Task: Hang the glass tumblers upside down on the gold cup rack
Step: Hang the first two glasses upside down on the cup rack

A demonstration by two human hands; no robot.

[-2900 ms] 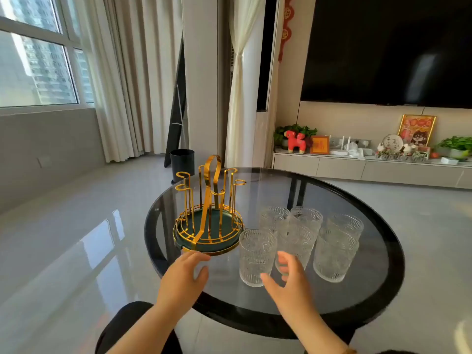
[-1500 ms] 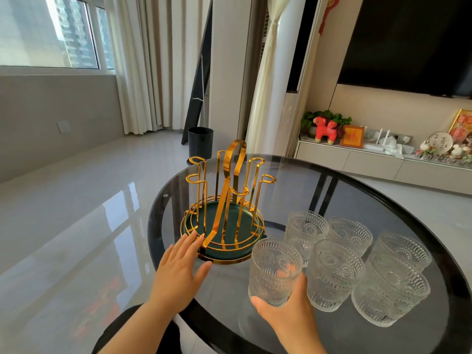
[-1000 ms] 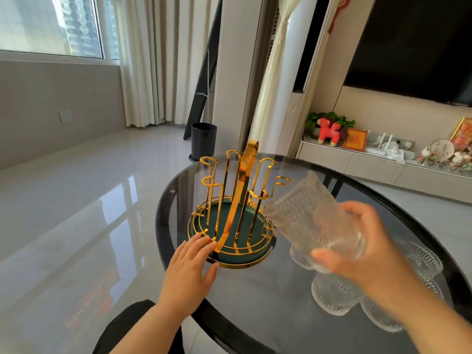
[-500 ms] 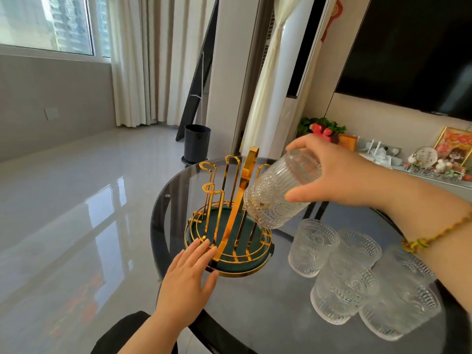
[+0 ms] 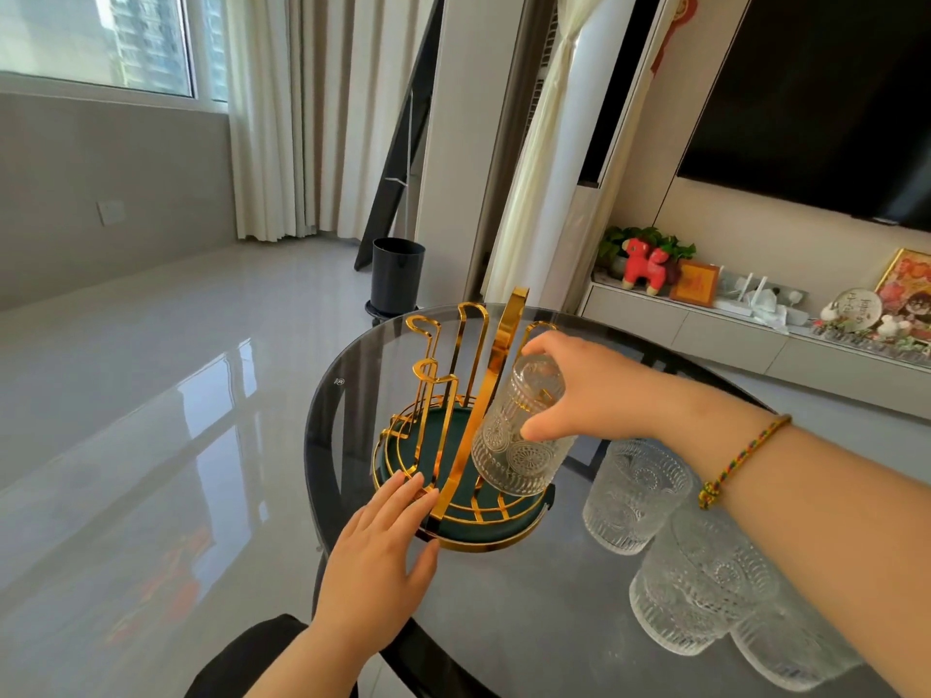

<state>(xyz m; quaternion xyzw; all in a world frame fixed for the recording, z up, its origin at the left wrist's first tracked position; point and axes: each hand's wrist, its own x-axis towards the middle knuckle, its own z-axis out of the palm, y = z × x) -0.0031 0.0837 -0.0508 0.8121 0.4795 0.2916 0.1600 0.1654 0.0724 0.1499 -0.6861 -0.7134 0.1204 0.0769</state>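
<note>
A gold cup rack [image 5: 443, 390] with a dark green round base stands on the left part of a round glass table [image 5: 529, 607]. My right hand [image 5: 579, 390] grips an embossed glass tumbler [image 5: 519, 435] by its bottom, mouth down and slightly tilted, over one of the rack's right-side prongs. That prong shows faintly through the glass. My left hand [image 5: 375, 556] lies flat on the table with fingers apart, fingertips touching the rack's front rim. Several more tumblers [image 5: 635, 496] stand upright to the right, partly hidden by my right forearm.
The table's black rim [image 5: 322, 445] curves close on the left, with shiny floor beyond. A black bin [image 5: 398, 277] stands on the floor behind the table. A low white cabinet [image 5: 730, 324] with ornaments runs along the right wall under a dark screen.
My right hand lifted a tumbler off the table, turned it mouth down and lowered it onto the rack's right side. My left hand stayed at the rack's base.
</note>
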